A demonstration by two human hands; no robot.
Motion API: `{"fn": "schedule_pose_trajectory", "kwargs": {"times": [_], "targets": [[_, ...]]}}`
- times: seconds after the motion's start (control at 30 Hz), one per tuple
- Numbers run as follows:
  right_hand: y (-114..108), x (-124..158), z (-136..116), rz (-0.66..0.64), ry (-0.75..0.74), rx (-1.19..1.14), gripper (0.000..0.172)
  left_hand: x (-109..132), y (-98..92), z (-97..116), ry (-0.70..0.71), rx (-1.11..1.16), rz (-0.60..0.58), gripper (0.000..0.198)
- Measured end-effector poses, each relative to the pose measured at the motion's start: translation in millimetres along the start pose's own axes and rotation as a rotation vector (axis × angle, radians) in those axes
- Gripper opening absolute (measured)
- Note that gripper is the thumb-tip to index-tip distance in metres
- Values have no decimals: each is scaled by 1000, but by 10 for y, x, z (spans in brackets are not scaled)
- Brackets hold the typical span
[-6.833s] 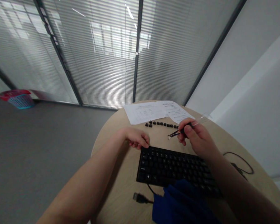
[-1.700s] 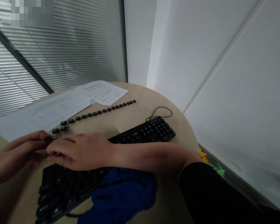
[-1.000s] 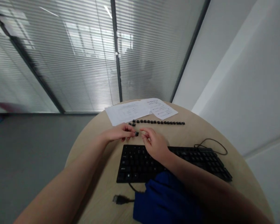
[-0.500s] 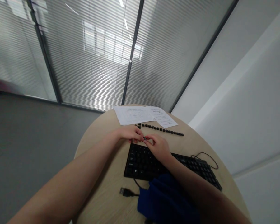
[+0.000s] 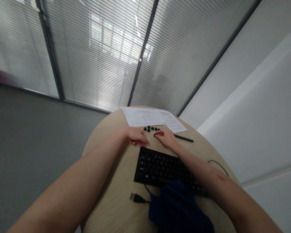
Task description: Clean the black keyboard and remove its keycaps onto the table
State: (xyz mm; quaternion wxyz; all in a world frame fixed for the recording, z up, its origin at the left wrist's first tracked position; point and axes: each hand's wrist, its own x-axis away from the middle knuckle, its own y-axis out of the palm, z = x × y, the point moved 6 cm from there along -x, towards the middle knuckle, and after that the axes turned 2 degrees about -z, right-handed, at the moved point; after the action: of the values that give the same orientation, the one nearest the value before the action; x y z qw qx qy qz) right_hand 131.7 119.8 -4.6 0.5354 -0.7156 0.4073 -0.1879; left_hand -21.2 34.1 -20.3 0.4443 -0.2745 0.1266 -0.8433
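Behind the keyboard [image 5: 160, 165], the right hand [image 5: 167, 137] pinches a tiny key [image 5: 155, 134]. The left hand [image 5: 137, 137] is curled, grip unclear. A slip could scatter the key row [image 5: 184, 138].

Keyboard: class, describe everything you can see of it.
The keyboard is black and plastic-looking, with rows of dark keys, some with small white marks. It lies flat on the wooden table. The right forearm crosses its right part, and a blue cloth overlaps its near edge. A black cable leaves its near side towards a loose USB plug. The left hand rests just beyond its far-left corner.
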Motion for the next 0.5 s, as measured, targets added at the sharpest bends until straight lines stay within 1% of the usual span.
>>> {"fn": "schedule_pose_trajectory", "kwargs": {"times": [0.07,0.23,0.37,0.5], "targets": [[71,-94,39,-3,4,-10,20,11,19,-36,-34,-22,-49,33],[125,-217,60,3,-17,-3,20,10,22,-47,-31,-12,-83,30],[95,-246,27,24,-39,32,20,-4,24,-63,-40,-16,-98,33],[92,-244,7,44,-59,49,22,1,24,-55,-24,-35,-119,42]]}}
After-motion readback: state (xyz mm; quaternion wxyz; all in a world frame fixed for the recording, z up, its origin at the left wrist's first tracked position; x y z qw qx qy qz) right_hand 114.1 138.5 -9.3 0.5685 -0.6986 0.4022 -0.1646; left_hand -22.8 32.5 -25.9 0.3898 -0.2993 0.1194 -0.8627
